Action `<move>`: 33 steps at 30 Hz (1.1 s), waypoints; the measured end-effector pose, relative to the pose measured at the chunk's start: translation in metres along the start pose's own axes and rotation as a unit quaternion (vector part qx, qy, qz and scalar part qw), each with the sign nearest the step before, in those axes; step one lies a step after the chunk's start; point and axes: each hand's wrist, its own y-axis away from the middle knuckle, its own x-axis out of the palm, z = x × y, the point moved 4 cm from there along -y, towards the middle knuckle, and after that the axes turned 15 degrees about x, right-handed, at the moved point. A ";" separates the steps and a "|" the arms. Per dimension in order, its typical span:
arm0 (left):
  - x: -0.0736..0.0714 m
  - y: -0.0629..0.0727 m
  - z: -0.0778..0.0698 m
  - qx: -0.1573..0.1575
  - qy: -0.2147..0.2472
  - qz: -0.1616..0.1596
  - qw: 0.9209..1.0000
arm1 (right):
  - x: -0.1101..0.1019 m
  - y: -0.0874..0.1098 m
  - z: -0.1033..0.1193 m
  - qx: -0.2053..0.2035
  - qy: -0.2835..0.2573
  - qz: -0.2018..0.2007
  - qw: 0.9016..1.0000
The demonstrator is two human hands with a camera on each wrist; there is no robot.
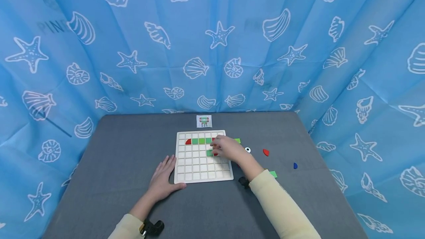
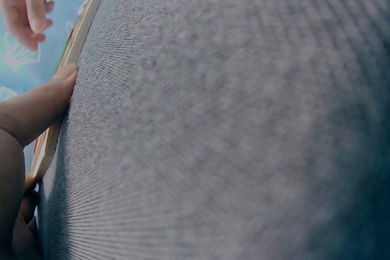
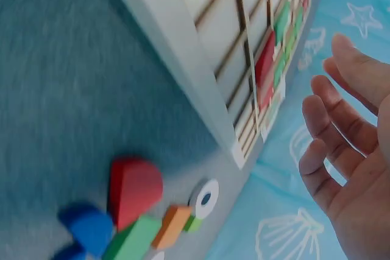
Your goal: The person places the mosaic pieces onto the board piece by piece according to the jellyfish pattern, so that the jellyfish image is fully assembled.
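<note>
A white grid board lies on the grey table. Its upper row holds a red rounded piece and several green squares; lower down sit another green square and a red piece. My left hand rests at the board's lower left corner, fingers spread along the left side and thumb against the front edge. Over the upper right of the board hovers my right hand, its fingers loosely bent. The right wrist view shows nothing between those fingers, and the hand partly hides the pieces below.
Right of the board lie loose pieces: a white ring with a dark centre, a red rounded piece, a blue piece, a green piece and an orange block. A small printed card lies behind the board.
</note>
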 end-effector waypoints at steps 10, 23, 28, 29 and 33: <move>-0.001 0.001 0.000 0.001 0.001 -0.007 1.000 | -0.020 0.006 -0.031 0.029 -0.020 -0.043 0.998; -0.001 -0.001 -0.001 0.004 0.009 -0.003 1.000 | -0.025 0.005 -0.085 0.080 -0.069 -0.062 0.992; -0.001 -0.001 -0.001 0.004 0.007 -0.008 1.000 | -0.025 0.002 -0.103 0.103 -0.085 -0.062 0.989; -0.001 -0.001 -0.001 0.004 0.006 -0.010 1.000 | -0.025 0.001 -0.106 0.109 -0.088 -0.059 0.988; -0.002 0.000 -0.003 0.006 0.002 -0.015 1.000 | -0.019 -0.003 -0.114 0.131 -0.083 -0.040 0.987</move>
